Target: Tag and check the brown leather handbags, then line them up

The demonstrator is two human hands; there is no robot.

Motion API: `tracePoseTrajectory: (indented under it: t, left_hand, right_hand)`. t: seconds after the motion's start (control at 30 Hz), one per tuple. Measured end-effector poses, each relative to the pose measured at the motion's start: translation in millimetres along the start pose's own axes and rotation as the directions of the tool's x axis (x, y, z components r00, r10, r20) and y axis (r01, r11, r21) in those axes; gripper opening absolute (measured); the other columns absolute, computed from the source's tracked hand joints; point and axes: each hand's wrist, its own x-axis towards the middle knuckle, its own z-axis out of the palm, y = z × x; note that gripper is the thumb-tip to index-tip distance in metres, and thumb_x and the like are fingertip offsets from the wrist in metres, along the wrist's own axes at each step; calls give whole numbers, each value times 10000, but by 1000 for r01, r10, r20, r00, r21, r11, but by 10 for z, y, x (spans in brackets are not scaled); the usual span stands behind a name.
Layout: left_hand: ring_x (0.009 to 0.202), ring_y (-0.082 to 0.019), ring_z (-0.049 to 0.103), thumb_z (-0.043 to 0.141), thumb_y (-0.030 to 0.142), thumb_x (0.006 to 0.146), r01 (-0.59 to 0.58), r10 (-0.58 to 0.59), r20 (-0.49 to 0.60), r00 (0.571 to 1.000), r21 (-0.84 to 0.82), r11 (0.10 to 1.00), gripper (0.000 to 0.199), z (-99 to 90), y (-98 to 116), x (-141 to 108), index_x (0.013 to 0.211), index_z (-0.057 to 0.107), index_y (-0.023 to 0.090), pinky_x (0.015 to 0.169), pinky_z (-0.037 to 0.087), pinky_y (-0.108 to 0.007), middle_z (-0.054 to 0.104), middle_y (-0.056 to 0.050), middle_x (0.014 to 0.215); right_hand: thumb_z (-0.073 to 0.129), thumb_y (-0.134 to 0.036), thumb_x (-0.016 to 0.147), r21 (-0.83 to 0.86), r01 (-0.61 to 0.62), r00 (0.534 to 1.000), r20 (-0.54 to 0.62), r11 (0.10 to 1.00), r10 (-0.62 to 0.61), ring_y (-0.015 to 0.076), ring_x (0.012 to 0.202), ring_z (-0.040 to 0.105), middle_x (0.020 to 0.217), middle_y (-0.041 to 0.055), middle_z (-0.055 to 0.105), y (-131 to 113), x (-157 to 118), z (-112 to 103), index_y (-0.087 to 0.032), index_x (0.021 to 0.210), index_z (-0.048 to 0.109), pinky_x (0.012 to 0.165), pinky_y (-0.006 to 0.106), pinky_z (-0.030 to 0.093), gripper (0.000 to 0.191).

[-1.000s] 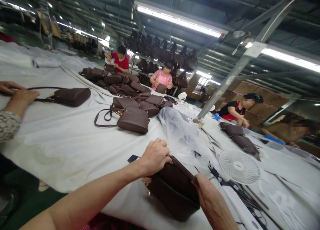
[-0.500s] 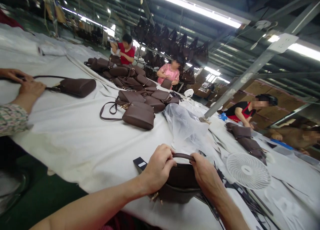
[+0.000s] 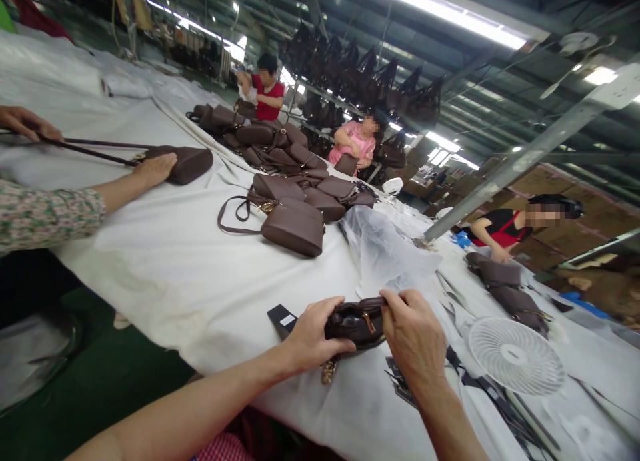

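Note:
A small dark brown handbag [image 3: 357, 327] is held between my two hands at the near edge of the table, its top tipped toward me. Its mouth is partly open and a zipper pull shows inside. My left hand [image 3: 315, 334] grips the left end, thumb in front and fingers behind. On the right end, my right hand [image 3: 413, 327] is closed around the rim, its fingers partly hidden. Gold-coloured hardware [image 3: 328, 371] hangs below the bag's left end. Beside my left hand lies a black tag [image 3: 281, 317] with a white label.
Brown handbags [image 3: 295, 226] are piled beyond my hands, beside crumpled clear plastic [image 3: 385, 247]. A white round fan [image 3: 515, 354] and black straps [image 3: 493, 394] lie right. At left, a co-worker's hand [image 3: 155, 169] presses another bag. A grey post [image 3: 505, 171] rises from the table.
My hands have shifted from the bag's handle to its ends, and its opening has turned up toward me. The co-worker at left has moved one hand onto their bag and drawn its strap taut.

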Motion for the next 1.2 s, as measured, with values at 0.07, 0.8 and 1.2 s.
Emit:
tracePoseTrajectory:
  t: [0.07, 0.8, 1.2]
  left_hand:
    - [1178, -264, 547, 788, 277, 683, -43, 44, -39, 998, 24, 999, 656, 80, -7, -5, 1272, 516, 182, 1044, 399, -430, 602, -106, 1278]
    - [1224, -232, 479, 509, 170, 811, -107, 183, 249, 951, -293, 950, 455, -14, 83, 70, 1265, 516, 203, 1096, 334, -432, 545, -79, 1301]
    - [1113, -290, 561, 585, 212, 823, -350, 380, -74, 922, 261, 900, 418, 643, 72, -35, 1216, 453, 156, 979, 450, -518, 594, -146, 1188]
  right_hand:
    - [496, -202, 869, 8, -44, 999, 29, 999, 44, 153, 600, 504, 764, 32, 626, -112, 7, -125, -228, 967, 691, 537, 276, 276, 220]
    - [496, -485, 843, 528, -470, 863, 109, 707, 493, 270, 813, 665, 931, 112, 737, -558, -281, -247, -180, 998, 711, 774, 399, 482, 404]
    - [737, -405, 682, 823, -539, 627, 249, 180, 738, 155, 649, 644, 713, -6, 669, -536, -383, -336, -200, 879, 573, 639, 272, 528, 328]
